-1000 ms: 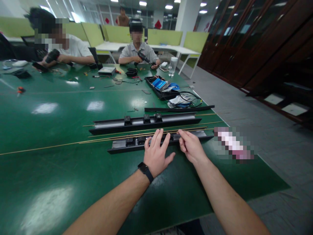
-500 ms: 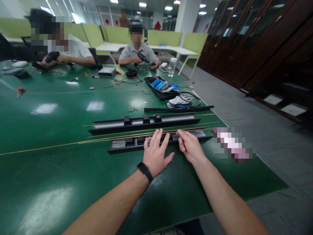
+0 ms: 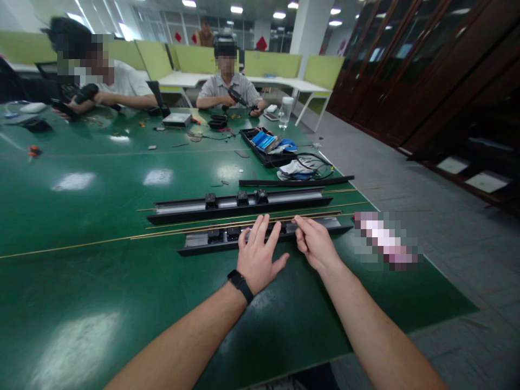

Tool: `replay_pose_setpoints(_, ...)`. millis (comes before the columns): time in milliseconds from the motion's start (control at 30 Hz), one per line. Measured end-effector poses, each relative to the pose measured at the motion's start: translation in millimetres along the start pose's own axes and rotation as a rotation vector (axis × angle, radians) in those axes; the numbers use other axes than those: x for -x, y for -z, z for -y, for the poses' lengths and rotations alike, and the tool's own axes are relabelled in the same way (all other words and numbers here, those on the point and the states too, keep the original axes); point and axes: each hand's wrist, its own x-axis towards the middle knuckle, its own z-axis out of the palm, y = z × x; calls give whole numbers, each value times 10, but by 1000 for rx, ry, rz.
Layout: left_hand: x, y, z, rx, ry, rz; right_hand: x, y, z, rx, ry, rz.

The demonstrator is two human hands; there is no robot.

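My left hand [image 3: 260, 257], with a dark watch on the wrist, lies spread over the nearer black channel [image 3: 197, 240]. Its fingertips reach the thin brass-coloured rods [image 3: 174, 233] that run along the channel's far side. To its right, my right hand [image 3: 317, 246] is closed, thumb and index finger pinched at one of these rods. Small black blocks [image 3: 214, 235] sit inside the nearer channel; my left hand hides part of them. Just beyond the rods, a second black channel [image 3: 244, 210] lies nearly parallel, with three black blocks [image 3: 242, 197] in it.
A black strip [image 3: 296, 182], gloves [image 3: 298, 169] and a black tray [image 3: 274, 160] holding a blue box lie farther back. Across the green table [image 3: 134, 303], two people work with power drills. A clear cup [image 3: 286, 112] stands near the right edge. A pixelated patch covers something right of my hands.
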Motion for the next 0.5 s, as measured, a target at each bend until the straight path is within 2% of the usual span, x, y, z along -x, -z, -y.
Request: replay_pose_setpoints(500, 2, -16, 5, -6, -1, -8, -2, 10, -13, -28, -1, -10)
